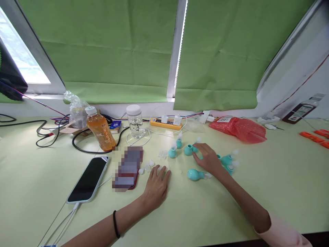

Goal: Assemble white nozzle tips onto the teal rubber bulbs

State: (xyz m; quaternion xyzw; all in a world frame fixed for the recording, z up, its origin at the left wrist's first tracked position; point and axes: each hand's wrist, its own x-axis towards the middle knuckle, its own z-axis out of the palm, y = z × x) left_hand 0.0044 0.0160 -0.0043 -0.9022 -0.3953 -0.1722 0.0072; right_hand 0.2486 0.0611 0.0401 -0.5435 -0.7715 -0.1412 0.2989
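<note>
My right hand (207, 159) pinches a small teal squeeze bulb (195, 148) between thumb and fingers; the fingers partly hide it. Just left of it stands another teal bulb (188, 150), its round mouth showing. Two upright bulbs with clear tips, one nearer (172, 152) and one farther (179, 143), are further left. One bulb (194, 175) lies on its side below my right hand, its clear tip pointing right. Several more bulbs (226, 160) sit beyond my right wrist. My left hand (156, 188) rests palm down, fingers apart, with its fingertips at small clear plastic tips (147, 167).
Left of my left hand lie a red-cased phone (134, 171) and a charging phone (88, 180). Behind are an orange drink bottle (100, 128), a clear water bottle (135, 123), a power strip (164, 124) with cables, and a red bubble-wrap bag (239, 128).
</note>
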